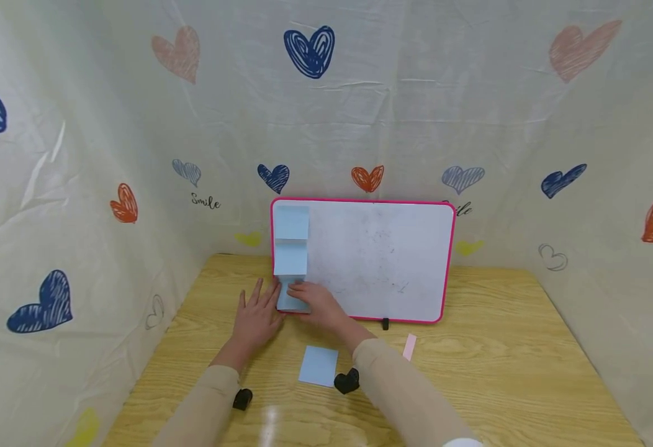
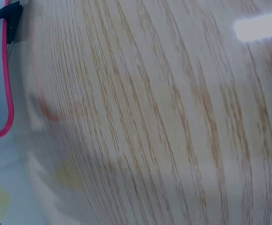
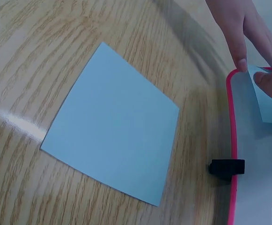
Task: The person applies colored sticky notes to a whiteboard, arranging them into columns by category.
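A whiteboard with a pink frame leans at the back of the table. Three light blue sticky notes run down its left side: a top note, a middle note and a bottom note. My right hand presses its fingertips on the bottom note. Fingers spread, my left hand touches the board's lower left corner beside that note. In the right wrist view the left hand reaches the frame's corner, with the right thumb on the note. The left wrist view shows mostly table.
A light blue square pad lies on the wooden table, in front of the board. Partly behind the right sleeve is a pink strip. A black foot props the board's lower edge. Behind hangs a heart-patterned curtain.
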`<state>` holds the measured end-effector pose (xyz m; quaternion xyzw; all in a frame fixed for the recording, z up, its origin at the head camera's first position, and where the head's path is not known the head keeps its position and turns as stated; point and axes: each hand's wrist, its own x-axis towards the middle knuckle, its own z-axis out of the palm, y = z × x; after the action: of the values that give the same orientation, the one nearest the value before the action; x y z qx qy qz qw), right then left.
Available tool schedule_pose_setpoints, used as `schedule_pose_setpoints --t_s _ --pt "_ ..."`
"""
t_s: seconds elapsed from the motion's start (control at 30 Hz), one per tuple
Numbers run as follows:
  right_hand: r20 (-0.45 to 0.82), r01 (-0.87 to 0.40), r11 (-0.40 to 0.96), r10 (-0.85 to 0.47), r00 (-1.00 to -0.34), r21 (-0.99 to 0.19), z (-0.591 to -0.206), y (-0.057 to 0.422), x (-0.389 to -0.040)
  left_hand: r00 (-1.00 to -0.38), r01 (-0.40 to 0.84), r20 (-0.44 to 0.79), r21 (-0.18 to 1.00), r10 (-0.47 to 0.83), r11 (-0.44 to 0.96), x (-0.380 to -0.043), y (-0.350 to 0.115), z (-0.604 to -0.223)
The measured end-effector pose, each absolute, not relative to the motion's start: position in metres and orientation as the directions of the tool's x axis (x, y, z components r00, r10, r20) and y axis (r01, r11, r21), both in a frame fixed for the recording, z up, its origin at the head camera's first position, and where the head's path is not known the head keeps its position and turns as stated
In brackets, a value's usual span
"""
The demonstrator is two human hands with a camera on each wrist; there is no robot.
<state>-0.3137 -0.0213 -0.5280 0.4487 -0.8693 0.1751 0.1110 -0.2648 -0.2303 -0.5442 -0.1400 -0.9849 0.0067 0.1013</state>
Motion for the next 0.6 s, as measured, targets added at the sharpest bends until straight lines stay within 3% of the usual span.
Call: schedule_pose_setpoints --t_s 0.17,0.3,0.6 --pt "0.261 -0.801 0.599 -0.774 -0.577 0.006 -0.5288 -0.0218 -0.314 -0.938 0.292 0.175 -0.058 0.298 0.955 -0.2652 -0.2323 -0.5433" --pt "0.174 -0.783 0.613 -0.786 -0.593 0.102 -0.5293 -0.0237 -0.3119 -0.938 0.298 0.166 -0.059 0.304 0.953 -0.2648 -0.233 -0.5425" --pt "0.146 -0.77 0.623 -0.781 -0.607 0.136 -0.5355 -0.0235 -0.3102 -0.94 0.297 0.147 -0.09 0.307 0.951 -0.2656 -0.2335 -0.5438"
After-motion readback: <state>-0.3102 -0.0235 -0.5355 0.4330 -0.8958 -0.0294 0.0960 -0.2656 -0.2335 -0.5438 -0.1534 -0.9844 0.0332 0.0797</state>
